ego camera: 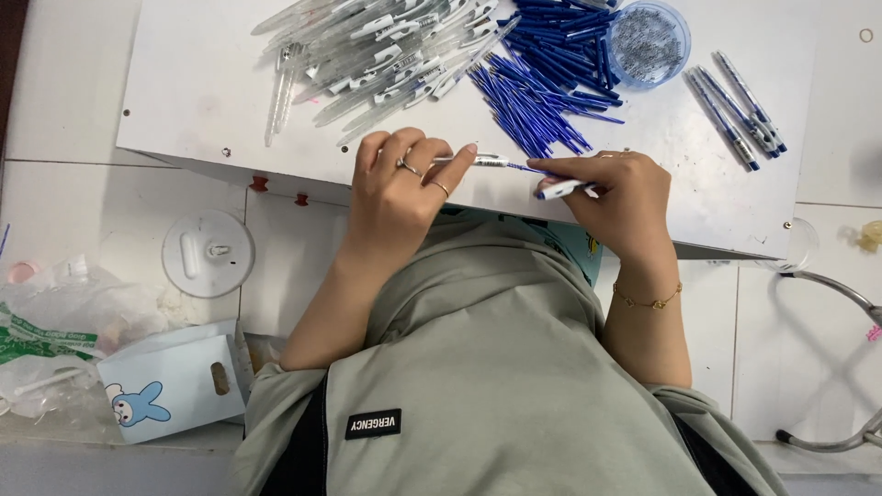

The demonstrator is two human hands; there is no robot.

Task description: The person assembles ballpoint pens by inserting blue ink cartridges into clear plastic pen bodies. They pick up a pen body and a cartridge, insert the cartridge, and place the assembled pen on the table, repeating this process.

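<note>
My left hand (397, 188) grips a clear pen barrel (482, 161) at the near edge of a white board (193, 92). With my right hand (617, 193) I pinch a blue refill (526, 168) at the barrel's end, and a blue-and-white pen piece (560, 189) is tucked in that hand's fingers. Just beyond my hands lie a heap of clear pen barrels (386, 50) and a heap of blue refills (542, 87).
A round blue-rimmed dish of small metal parts (649, 41) sits at the board's far right, with a few assembled pens (735, 106) beside it. On the floor to the left are a clear round lid (208, 253), plastic bags (55, 321) and a light blue paper bag (175, 378). A metal stool frame (841, 367) stands at the right.
</note>
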